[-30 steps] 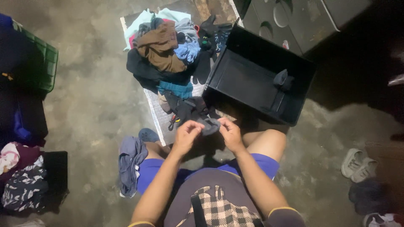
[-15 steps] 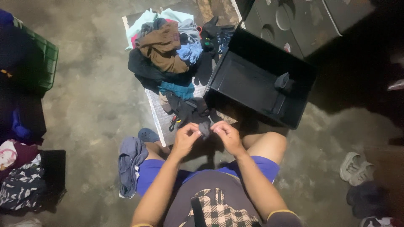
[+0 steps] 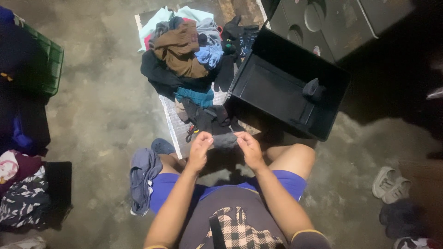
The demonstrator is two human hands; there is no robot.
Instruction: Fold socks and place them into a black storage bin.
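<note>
A person sits on a concrete floor, seen from above, both hands raised in front of bare knees. The left hand (image 3: 200,147) and right hand (image 3: 249,146) each pinch one end of a small dark grey sock (image 3: 224,139), stretched flat between them — fingers closed on the fabric, not spread. Just beyond lies a heap of clothes (image 3: 187,55) on a pale mat (image 3: 171,125), with more dark socks (image 3: 208,117) at its near edge. To the right stands an open black plastic crate (image 3: 277,92), one dark folded piece (image 3: 313,88) already inside. The sock looks mid-fold; the next move would call for bringing both ends together evenly — then a reach right to the crate.
</note>
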